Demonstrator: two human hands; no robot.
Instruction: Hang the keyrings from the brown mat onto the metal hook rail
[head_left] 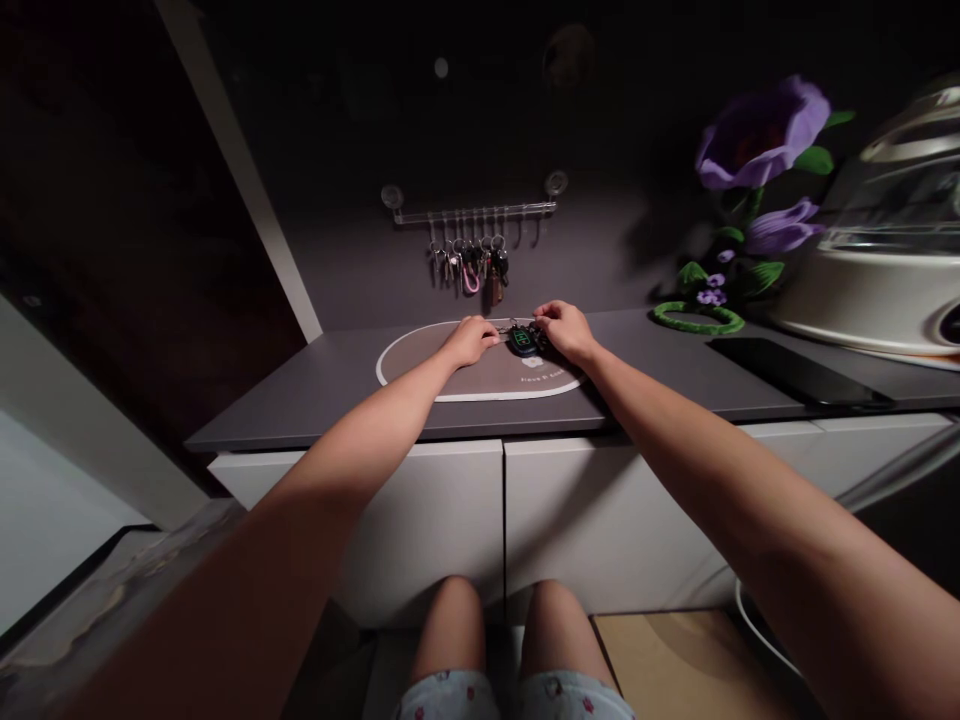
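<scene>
A black key fob [523,341] with green markings lies over an oval grey-brown mat [409,365] with a white rim. To its left, my left hand [472,342] has its fingers pinched on a thin silver piece that looks like a key [504,330] joined to the fob. My right hand [566,330] is just right of the fob, fingers curled and closed at the dark keys [539,336] beside it. The exact grip of the right fingertips is hidden. White lettering shows on the mat below the fob.
A clear hook rail [476,213] on the dark wall carries several bunches of keys [469,265]. On the counter [300,400], purple flowers with a green ring base [697,318], a black phone-like slab [795,372] and a large cream appliance [877,290] stand rightward. White cabinet doors [427,530] are below.
</scene>
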